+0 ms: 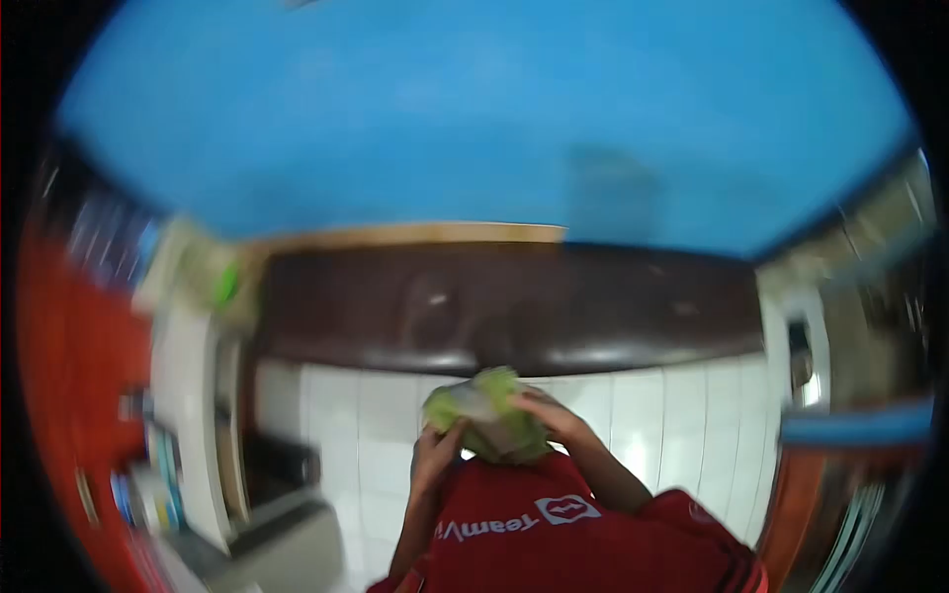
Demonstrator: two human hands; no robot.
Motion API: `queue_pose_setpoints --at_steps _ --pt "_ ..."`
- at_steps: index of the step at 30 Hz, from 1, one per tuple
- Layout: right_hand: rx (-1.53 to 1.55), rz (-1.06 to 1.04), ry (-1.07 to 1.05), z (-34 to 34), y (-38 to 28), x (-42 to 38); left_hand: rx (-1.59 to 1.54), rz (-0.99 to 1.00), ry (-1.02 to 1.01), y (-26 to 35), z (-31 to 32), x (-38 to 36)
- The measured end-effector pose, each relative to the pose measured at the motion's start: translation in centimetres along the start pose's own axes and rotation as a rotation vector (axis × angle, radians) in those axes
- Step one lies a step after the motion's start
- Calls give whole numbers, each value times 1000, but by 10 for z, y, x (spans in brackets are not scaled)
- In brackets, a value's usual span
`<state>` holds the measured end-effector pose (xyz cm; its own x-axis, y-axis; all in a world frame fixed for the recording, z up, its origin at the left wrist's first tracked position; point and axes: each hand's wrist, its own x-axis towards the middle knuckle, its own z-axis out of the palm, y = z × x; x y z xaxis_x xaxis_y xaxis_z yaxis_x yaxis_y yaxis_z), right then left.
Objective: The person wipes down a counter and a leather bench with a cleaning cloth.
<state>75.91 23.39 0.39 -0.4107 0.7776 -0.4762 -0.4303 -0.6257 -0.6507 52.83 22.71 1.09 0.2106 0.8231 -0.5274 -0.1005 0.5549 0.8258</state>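
A light green, crumpled piece of cloth (pixel 499 425) with a greyish-white patch is held up in front of my chest. It is blurred, and its exact kind does not show. My left hand (pixel 438 453) grips its left edge, with the thumb laid over the near face. At the upper right side my right hand (pixel 550 413) holds it, fingers bent onto the fabric. The fingers behind the cloth are hidden. Below both hands is the red shirt (pixel 554 544) that I wear, with white lettering.
A dark brown padded bench (pixel 613 306) stands ahead against a blue wall (pixel 474 119). White floor tiles (pixel 643 415) lie between me and it. To the left are a pale cabinet (pixel 188 425) and a grey box-like thing (pixel 287 553); shelving (pixel 850 425) stands right.
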Motion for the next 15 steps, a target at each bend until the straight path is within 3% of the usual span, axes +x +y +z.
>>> queue_pose_setpoints --at_steps 1,2,4,6,7,8,9,10,11,14,15 --pt "-13 54 165 -3 8 1 76 46 -118 7 -6 3" --pt "-124 37 220 -15 30 5 33 -4 -139 15 -7 4" --pt "34 -93 226 4 36 -12 17 -46 -173 18 -18 22" --pt "259 -276 179 21 47 -18 151 293 -369 13 -43 36" --pt "428 -370 100 24 62 -16 -133 64 -425 13 -51 37" --pt "657 -358 231 33 78 -16 -436 -153 -460 24 -42 41" --pt "985 -432 17 37 90 -8 -331 -183 -438 22 -47 43" --pt "1043 -400 67 65 72 -7 -279 -196 -499 -1 -62 56" --pt "1018 -434 185 63 97 6 -281 -183 -512 -4 -63 52" --pt "1075 -421 183 90 110 23 -275 -148 -503 -5 -68 43" --pt "914 -341 316 90 120 32 -264 -118 -482 0 -78 42"
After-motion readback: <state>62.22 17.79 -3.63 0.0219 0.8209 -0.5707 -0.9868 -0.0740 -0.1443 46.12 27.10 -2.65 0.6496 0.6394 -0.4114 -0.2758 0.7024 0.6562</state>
